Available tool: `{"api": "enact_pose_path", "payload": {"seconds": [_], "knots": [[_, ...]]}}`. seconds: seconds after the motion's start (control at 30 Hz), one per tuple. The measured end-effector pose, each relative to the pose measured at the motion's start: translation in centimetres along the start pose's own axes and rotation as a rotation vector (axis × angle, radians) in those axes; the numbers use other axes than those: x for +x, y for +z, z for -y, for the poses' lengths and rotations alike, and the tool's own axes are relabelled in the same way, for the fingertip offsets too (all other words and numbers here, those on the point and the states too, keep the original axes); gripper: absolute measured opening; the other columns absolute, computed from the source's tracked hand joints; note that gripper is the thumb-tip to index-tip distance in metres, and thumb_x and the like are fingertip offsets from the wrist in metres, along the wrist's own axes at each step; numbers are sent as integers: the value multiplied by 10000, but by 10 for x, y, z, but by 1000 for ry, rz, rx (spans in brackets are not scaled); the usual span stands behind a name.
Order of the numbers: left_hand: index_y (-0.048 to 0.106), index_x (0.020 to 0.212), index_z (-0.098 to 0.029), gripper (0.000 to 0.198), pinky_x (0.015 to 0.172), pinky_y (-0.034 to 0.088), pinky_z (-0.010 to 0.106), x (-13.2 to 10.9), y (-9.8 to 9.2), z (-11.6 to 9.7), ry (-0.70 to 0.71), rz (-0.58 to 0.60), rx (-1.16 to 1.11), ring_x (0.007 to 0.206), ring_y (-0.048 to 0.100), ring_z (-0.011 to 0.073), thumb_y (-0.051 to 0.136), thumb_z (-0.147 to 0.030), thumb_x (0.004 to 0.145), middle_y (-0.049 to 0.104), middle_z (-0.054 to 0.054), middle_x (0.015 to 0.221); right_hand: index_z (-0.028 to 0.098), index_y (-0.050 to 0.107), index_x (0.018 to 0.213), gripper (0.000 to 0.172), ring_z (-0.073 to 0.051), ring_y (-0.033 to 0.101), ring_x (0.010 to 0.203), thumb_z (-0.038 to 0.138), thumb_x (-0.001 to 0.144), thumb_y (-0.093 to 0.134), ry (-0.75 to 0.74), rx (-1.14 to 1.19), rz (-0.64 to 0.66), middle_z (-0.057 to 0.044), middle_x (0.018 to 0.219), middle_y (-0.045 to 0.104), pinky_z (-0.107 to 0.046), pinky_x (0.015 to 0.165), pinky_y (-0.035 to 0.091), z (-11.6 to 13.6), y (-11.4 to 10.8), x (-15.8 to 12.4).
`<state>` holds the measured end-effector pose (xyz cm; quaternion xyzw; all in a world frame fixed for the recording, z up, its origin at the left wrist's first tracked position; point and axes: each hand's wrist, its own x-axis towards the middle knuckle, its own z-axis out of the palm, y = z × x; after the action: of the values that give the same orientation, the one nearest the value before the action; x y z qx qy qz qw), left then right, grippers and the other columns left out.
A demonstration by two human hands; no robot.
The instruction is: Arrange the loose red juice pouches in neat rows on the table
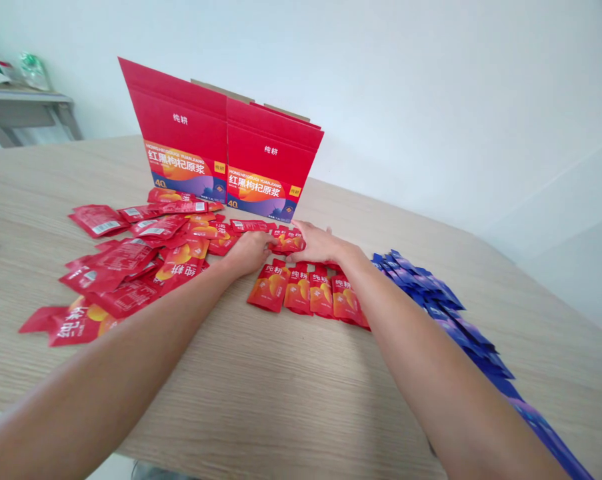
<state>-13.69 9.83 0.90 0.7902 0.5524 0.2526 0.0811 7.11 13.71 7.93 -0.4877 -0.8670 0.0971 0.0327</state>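
Observation:
My left hand is closed at the left end of a small group of red pouches, its fingertips pinched against them. On the right end, my right hand grips the same group between thumb and fingers. Just below lies a row of several red pouches with yellow-orange fruit print, side by side on the table; my right forearm covers part of its right end. To the left, a loose heap of red pouches spreads out, some showing their backs with white labels. One more red pouch lies flat behind my left hand.
Two red printed boxes stand side by side with raised flaps behind the pouches. Overlapping blue pouches run along the right, partly behind my right forearm. A white wall borders the wooden table; a side table with bottles stands far left.

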Motion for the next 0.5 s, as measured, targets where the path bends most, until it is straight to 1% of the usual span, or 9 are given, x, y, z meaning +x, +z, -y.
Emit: {"api": "enact_pose_path", "payload": {"seconds": [0.07,0.1,0.17,0.23,0.27,0.3,0.37,0.43,0.5], "knots": [[827,1241,-134,421,1090,577,383,0,-3,1,-3,-31,-5,1184,760,298,590,-101,894,813,137,1254,231,285,1728,1111,-467,299,1623,417,826,906,12,-17,-4,-229,1760,282,-874,1244,72,14,-6,-16],[832,1225,-131,424,1084,579,387,0,-6,1,-8,-66,-7,1176,759,305,589,-102,879,813,143,1242,227,269,1730,1077,-470,268,1634,406,861,878,-5,-13,-53,-237,1762,265,-891,1231,43,22,-8,-27],[843,1186,-125,424,1093,571,411,0,-13,4,-19,-157,7,1185,743,328,586,-106,849,809,158,1229,245,264,1724,992,-455,278,1632,365,914,824,-77,21,-203,-224,1750,286,-892,1236,22,41,-7,-53],[842,1181,-131,429,1129,542,441,0,-23,6,-36,-233,55,1233,711,348,578,-121,843,800,166,1240,294,275,1711,902,-420,302,1626,313,952,762,-183,79,-348,-178,1732,331,-857,1274,30,60,3,-83],[836,1193,-138,432,1143,528,448,0,-27,8,-58,-248,91,1257,697,352,570,-131,852,796,167,1248,305,277,1704,866,-401,329,1615,301,968,734,-239,102,-400,-162,1720,354,-830,1296,36,70,10,-97],[827,1206,-145,433,1147,520,452,1,-31,9,-93,-242,131,1272,688,353,561,-142,864,792,170,1256,300,281,1699,832,-379,355,1603,283,983,704,-281,118,-440,-156,1703,381,-792,1323,46,78,18,-110],[803,1236,-145,434,1145,507,478,5,-37,10,-172,-173,220,1295,673,370,553,-162,881,776,192,1284,291,308,1682,768,-340,410,1570,240,1001,658,-347,126,-471,-153,1658,447,-738,1353,38,92,36,-130],[761,1303,-122,469,1166,471,538,12,-40,11,-225,-49,293,1355,634,407,560,-169,882,734,233,1367,274,347,1661,715,-323,445,1543,219,1005,628,-392,124,-458,-155,1623,494,-726,1357,17,100,50,-141],[711,1385,-101,529,1206,407,607,21,-41,13,-245,67,330,1431,573,444,585,-179,876,679,268,1457,245,385,1639,668,-321,460,1527,229,1012,615,-410,122,-431,-161,1611,510,-725,1355,2,105,59,-145]]}}
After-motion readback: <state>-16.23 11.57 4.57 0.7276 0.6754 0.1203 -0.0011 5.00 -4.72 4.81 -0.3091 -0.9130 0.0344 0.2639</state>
